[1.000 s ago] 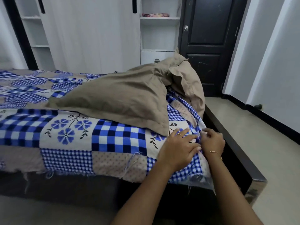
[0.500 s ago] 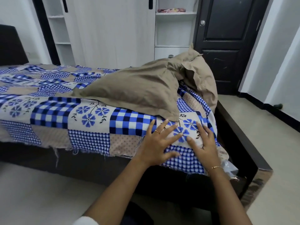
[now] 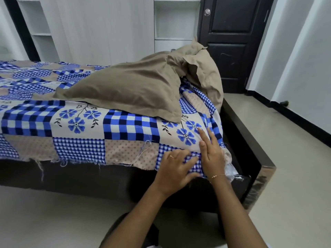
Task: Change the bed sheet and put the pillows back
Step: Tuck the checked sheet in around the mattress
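Note:
A blue, white and beige patchwork bed sheet (image 3: 93, 127) with flowers and checks covers the mattress, its frayed edge hanging over the near side. Two tan pillows lie on it: a large one (image 3: 125, 88) flat across the middle and a second (image 3: 206, 72) slumped against the bed's right end. My left hand (image 3: 176, 169) presses flat on the sheet's hanging edge near the bed's near right corner. My right hand (image 3: 211, 154) lies beside it with straight fingers pointing up over the corner, smoothing the cloth.
The dark bed frame (image 3: 250, 145) juts out at the right corner. A black door (image 3: 231, 38) and white wardrobe shelves (image 3: 172, 24) stand behind the bed. Pale floor (image 3: 286, 158) runs along the right side and in front.
Both hands slid down and closer together on the sheet's corner; the left hand dropped onto the hanging edge, the right turned edge-on. The view shifted slightly closer.

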